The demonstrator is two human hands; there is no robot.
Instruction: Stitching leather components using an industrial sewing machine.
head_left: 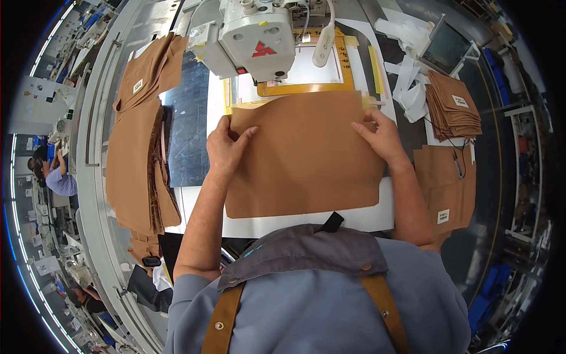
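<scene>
A brown fabric piece [300,159] is held across the white work surface [277,225], just in front of the sewing machine head [253,41]. My left hand [229,144] grips its left edge near the top corner, thumb on top and fingers mostly underneath. My right hand [377,135] pinches the right edge near the top, thumb on the face of the piece. Behind the fabric, an orange template frame [348,65] with yellow strips lies under the machine; its lower part is partly hidden.
Brown fabric stacks lie at left [130,165] and right [454,103], with more pieces and scissors [457,165] at right. A white fabric bundle [407,88], screen [445,47] and blue metal plate [186,135] surround the workspace. Co-workers [59,180] sit at far left.
</scene>
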